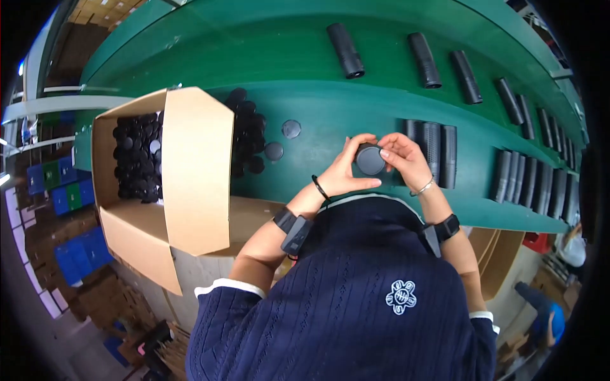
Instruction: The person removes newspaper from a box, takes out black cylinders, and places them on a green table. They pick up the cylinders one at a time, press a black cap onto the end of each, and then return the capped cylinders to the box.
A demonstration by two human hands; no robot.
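Observation:
Near the table's front edge, a round black cap faces up between my two hands. My left hand curls around its left side, fingers behind and thumb in front. From the right, my right hand grips the cap's rim with thumb and fingers. Whether the cap sits on a tube beneath is hidden. Just beyond my right hand, black ribbed tubes lie side by side on the green table. Two loose black caps, one farther back and one nearer, lie left of my hands.
An open cardboard box full of black caps stands at the left, beside a pile of caps. More black tubes line the right, and spaced tubes lie on the green strip behind. Another person is at the lower right.

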